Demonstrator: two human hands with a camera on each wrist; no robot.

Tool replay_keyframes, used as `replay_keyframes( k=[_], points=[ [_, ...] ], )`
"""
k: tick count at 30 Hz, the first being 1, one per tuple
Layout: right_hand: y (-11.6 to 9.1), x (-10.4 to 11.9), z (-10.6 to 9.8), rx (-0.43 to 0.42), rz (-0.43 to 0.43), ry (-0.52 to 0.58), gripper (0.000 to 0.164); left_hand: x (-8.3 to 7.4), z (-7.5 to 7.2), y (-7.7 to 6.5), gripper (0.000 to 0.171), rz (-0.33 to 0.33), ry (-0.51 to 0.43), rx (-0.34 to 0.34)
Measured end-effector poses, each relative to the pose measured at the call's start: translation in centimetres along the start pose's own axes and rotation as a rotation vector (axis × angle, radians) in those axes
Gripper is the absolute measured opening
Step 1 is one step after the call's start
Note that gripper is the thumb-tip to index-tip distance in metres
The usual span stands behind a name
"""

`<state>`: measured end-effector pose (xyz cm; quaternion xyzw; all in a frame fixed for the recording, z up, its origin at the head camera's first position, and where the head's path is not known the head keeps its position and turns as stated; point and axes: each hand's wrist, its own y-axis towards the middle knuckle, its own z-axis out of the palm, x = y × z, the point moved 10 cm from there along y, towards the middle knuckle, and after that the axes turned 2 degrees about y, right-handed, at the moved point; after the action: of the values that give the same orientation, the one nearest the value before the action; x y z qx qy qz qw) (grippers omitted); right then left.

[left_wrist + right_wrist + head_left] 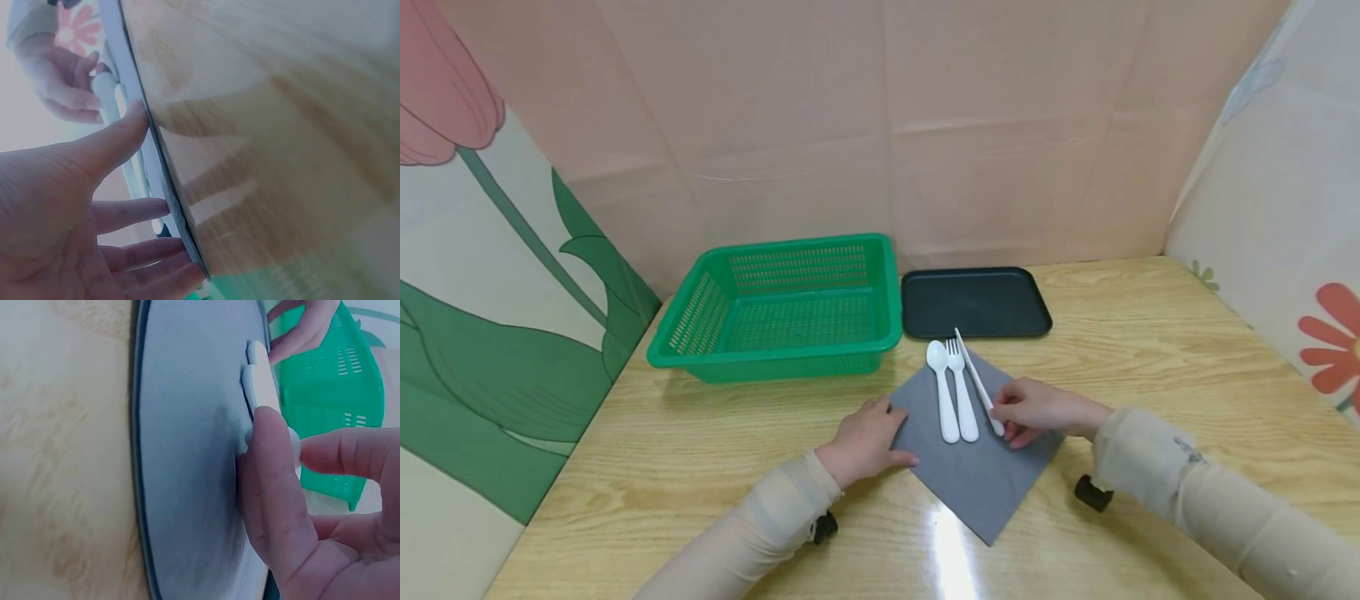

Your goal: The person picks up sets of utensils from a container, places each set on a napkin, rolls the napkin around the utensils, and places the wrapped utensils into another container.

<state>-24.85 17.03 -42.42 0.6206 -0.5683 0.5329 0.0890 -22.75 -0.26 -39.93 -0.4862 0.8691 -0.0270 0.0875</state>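
A grey square napkin [981, 487] lies with a corner toward the person. On it a white spoon [946, 400] and a white fork [962, 398] lie side by side, heads pointing away. To the right of the fork is a slim white knife [976, 382], seen nearly edge-on. My right hand [1037, 408] pinches its handle end between thumb and fingers; the right wrist view shows the grip, which hides most of the handle. My left hand [867, 437] rests at the napkin's left corner. In the left wrist view its fingers [134, 215] are extended and touch the napkin's edge.
A green plastic basket [782, 360] stands at the back left with nothing visible inside. Right of it a black tray [973, 302] lies flat, just beyond the napkin's far corner. The wooden table [1150, 333] meets draped walls at the back and sides.
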Motion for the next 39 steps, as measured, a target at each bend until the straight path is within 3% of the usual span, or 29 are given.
replay_keyframes(
  k=[7, 22, 39],
  points=[
    [0.38, -0.25, 0.03, -0.010, 0.037, -0.029, 0.015, -0.02, -0.04, 0.01, 0.065, 0.002, 0.003, -0.001],
    [0.21, 0.46, -0.28, -0.074, -0.016, -0.068, 0.017, -0.07, -0.14, -0.01, 0.065, 0.006, -0.001, -0.003],
    [0.30, 0.10, -0.08, -0.065, -0.020, -0.049, 0.021, -0.06, -0.07, 0.00, 0.064, 0.001, 0.003, 0.006]
  ],
)
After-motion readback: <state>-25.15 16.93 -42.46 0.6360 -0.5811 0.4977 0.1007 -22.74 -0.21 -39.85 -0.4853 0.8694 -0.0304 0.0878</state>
